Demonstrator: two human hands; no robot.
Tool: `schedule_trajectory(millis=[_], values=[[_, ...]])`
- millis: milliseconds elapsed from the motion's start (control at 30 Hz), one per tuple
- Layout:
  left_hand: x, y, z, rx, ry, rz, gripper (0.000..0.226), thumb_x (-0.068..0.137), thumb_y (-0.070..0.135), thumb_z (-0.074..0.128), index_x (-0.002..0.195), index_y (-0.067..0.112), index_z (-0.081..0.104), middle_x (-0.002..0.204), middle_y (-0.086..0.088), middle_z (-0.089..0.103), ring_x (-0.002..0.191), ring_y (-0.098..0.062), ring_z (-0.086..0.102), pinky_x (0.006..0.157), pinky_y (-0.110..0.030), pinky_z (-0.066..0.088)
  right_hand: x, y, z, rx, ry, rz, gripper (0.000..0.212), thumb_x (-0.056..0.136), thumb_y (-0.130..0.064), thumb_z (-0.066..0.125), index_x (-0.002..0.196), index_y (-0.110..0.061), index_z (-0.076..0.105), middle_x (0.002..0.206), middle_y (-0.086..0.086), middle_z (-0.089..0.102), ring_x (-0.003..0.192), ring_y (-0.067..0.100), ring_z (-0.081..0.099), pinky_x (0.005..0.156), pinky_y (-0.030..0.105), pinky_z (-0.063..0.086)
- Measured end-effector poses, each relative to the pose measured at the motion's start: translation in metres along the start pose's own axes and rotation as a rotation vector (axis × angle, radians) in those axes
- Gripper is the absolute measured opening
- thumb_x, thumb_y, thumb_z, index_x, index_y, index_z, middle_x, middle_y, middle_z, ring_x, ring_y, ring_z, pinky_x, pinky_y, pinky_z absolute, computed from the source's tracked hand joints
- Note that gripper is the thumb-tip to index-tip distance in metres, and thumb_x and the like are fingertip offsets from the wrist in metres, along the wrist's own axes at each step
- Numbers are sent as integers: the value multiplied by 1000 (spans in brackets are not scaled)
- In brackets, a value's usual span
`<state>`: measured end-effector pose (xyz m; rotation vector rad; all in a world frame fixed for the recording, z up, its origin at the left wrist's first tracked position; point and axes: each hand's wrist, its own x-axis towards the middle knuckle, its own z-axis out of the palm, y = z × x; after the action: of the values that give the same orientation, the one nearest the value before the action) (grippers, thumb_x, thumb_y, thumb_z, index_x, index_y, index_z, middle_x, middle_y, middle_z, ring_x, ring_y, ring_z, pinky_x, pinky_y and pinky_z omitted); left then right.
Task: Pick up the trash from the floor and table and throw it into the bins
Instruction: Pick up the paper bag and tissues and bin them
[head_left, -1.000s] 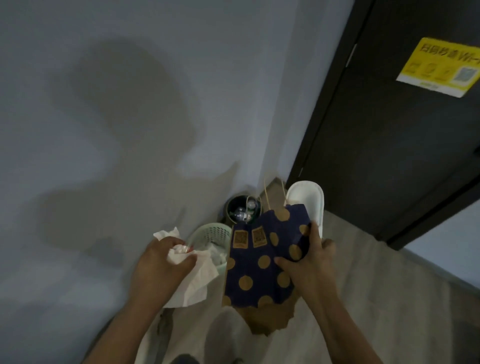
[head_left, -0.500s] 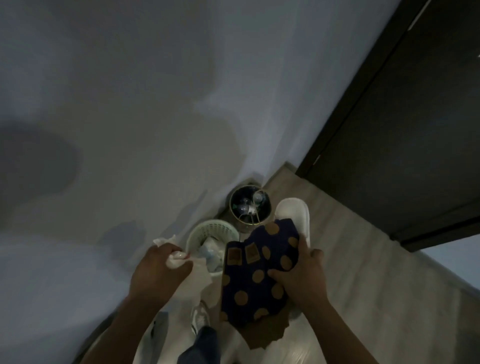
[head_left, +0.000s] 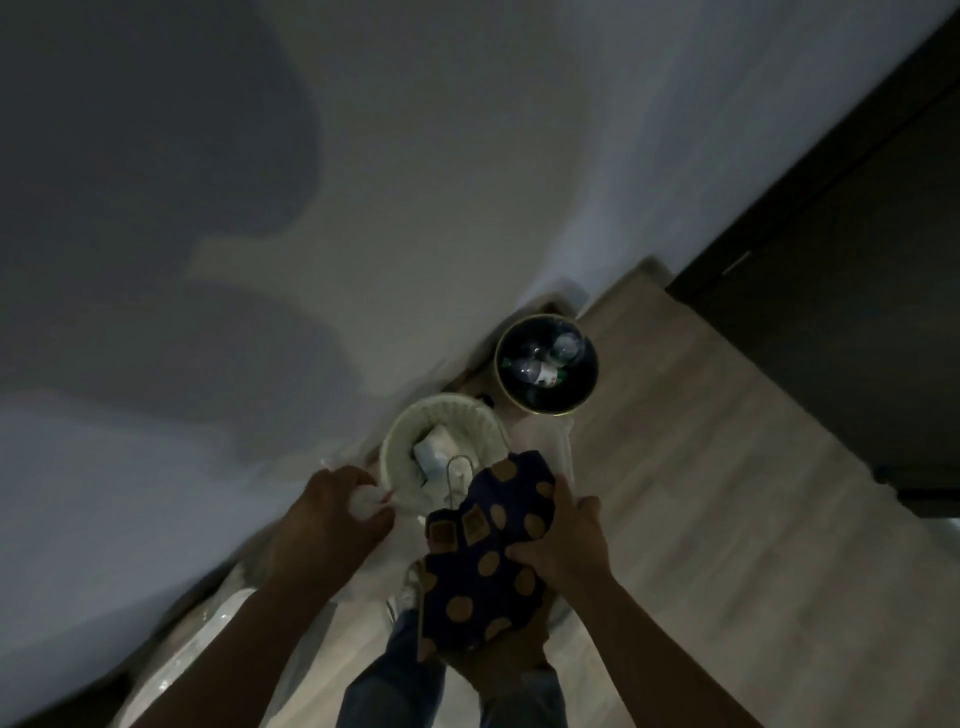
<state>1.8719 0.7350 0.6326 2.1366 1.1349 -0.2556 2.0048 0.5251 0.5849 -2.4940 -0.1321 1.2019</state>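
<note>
I am pinching white tissue (head_left: 370, 503) in my left hand (head_left: 332, 525) just beside the white basket bin (head_left: 396, 436), while my right hand (head_left: 563, 540) fingers are clamping the dotted paper bag (head_left: 483, 561), both poised for dropping.

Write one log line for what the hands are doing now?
left hand: holds tissue | right hand: holds dotted bag | both near white bin | dark bin beyond
</note>
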Motion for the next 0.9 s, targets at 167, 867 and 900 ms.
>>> schedule_trajectory(millis=[167, 867, 900], values=[[37, -22, 57, 10, -34, -76, 30, 78, 33, 74, 101, 19, 64, 95, 4, 54, 75, -12, 51, 61, -24, 39, 76, 13, 39, -24, -183, 62, 117, 63, -33, 86, 152, -24, 11, 137, 10, 22, 126, 33, 41, 97, 39, 47], [153, -140, 180, 66, -44, -153, 22, 74, 32, 74, 92, 22, 67, 86, -3, 65, 70, -19, 62, 62, -31, 52, 278, 13, 170, -442, -202, -114, 93, 86, -40, 66, 154, -24, 4, 159, 15, 2, 145, 38, 12, 111, 50, 32], [155, -141, 182, 76, -44, -138, 22, 74, 31, 74, 91, 21, 66, 86, -4, 65, 70, -20, 62, 61, -30, 50, 277, 16, 170, -437, -172, -150, 87, 86, -34, 66, 153, -21, 11, 155, 16, 14, 140, 37, 23, 107, 47, 38]])
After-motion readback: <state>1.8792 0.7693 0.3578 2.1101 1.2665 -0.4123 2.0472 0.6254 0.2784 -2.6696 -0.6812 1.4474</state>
